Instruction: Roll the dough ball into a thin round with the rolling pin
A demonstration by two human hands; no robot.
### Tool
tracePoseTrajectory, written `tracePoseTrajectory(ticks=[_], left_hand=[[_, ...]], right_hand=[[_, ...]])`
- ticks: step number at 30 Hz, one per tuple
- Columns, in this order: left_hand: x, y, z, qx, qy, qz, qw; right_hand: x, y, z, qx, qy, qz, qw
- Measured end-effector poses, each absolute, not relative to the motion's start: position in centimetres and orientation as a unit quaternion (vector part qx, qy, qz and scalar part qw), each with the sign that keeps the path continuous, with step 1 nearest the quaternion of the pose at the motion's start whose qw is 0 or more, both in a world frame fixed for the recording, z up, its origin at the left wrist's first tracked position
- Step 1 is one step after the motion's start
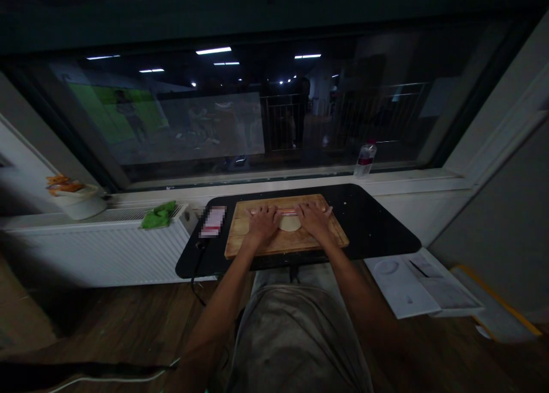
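Note:
A wooden board (240,241) lies on a small black table (373,227). On the board sits a flat pale piece of dough (290,224). A thin reddish rolling pin (286,211) lies across the dough's far edge. My left hand (262,221) rests flat on the pin's left part, fingers stretched out. My right hand (314,218) lies flat on the pin's right part, fingers also spread forward. The dough shows between the two hands.
A blurred card (213,221) lies on the table's left side. A plastic bottle (365,158) stands on the windowsill. A green cloth (158,215) and a white bowl (79,201) rest on the radiator to the left. Papers (422,287) lie on the floor at right.

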State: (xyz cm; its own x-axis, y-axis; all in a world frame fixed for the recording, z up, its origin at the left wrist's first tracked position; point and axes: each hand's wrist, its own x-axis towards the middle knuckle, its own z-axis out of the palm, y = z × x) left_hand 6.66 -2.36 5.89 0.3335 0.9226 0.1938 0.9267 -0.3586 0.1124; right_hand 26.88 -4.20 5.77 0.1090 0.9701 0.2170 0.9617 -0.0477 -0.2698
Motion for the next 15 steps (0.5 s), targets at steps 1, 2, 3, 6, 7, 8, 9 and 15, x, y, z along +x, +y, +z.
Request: tracePoseTrajectory(ticks=[1,2,3,6,7,8,9,15], left_hand=[[6.5,-2.6,6.0,-0.818,-0.564,-0.111,0.009],[6.4,-2.9,6.2,-0.819,-0.563,-0.111,0.009],[6.3,-3.1,6.3,-0.819,-0.563,-0.111,0.009],[6.0,-3.7,6.7,-0.820,-0.562,-0.109,0.014],[5.9,-3.9,6.8,-0.822,-0.559,-0.106,0.016],[5.7,-4.0,6.9,-0.826,-0.554,-0.103,0.017],[5.6,-4.2,6.9,-0.829,-0.549,-0.101,0.018],[4.8,-5.1,5.7,-0.841,-0.527,-0.124,0.026]], right_hand=[[26.8,-4.7,5.7,-0.724,-0.665,0.008,0.184],[26.7,-5.1,5.6,-0.723,-0.662,0.006,0.195],[26.7,-5.5,5.5,-0.723,-0.659,0.005,0.207],[26.6,-6.6,5.2,-0.724,-0.650,0.006,0.232],[26.7,-6.9,5.1,-0.724,-0.648,0.007,0.237],[26.7,-7.2,5.0,-0.723,-0.648,0.008,0.241],[26.8,-7.6,4.9,-0.720,-0.650,0.008,0.244],[26.8,-9.8,4.4,-0.703,-0.668,-0.036,0.240]])
